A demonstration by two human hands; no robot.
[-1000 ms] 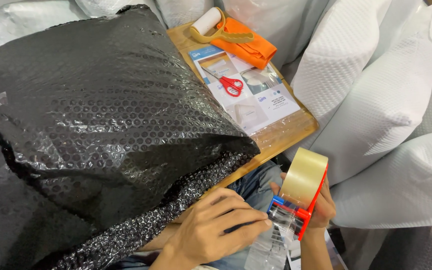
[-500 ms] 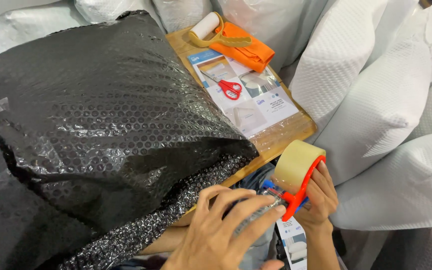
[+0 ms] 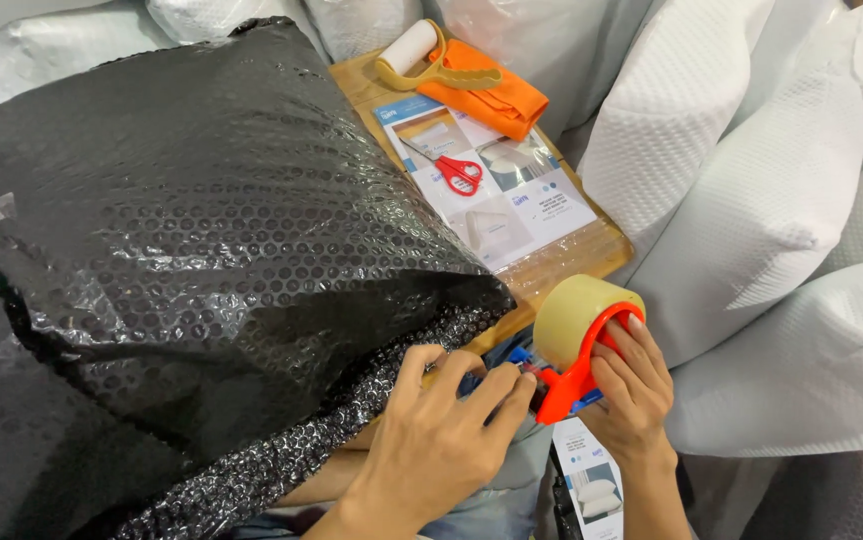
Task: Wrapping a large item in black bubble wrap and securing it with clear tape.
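Note:
My right hand (image 3: 631, 395) grips a red tape dispenser (image 3: 573, 375) loaded with a roll of clear tan tape (image 3: 576, 310), held just off the table's front corner. My left hand (image 3: 436, 445) lies beside it, fingertips pinching at the dispenser's blade end where the tape comes off. Both hands sit right at the lower corner of a large bundle wrapped in black bubble wrap (image 3: 211, 230), which fills the left of the view.
A wooden table (image 3: 591, 255) carries a bagged printed leaflet (image 3: 496, 195), red-handled scissors (image 3: 451, 170), an orange cloth (image 3: 486, 95) and a lint roller (image 3: 406, 50). White textured pillows (image 3: 751, 200) are stacked at right. Another leaflet (image 3: 591, 480) lies below my hands.
The dispenser has moved up and left toward the bundle's corner and tilted over. My left hand followed, shifting from the pulled tape end to the dispenser's blade end.

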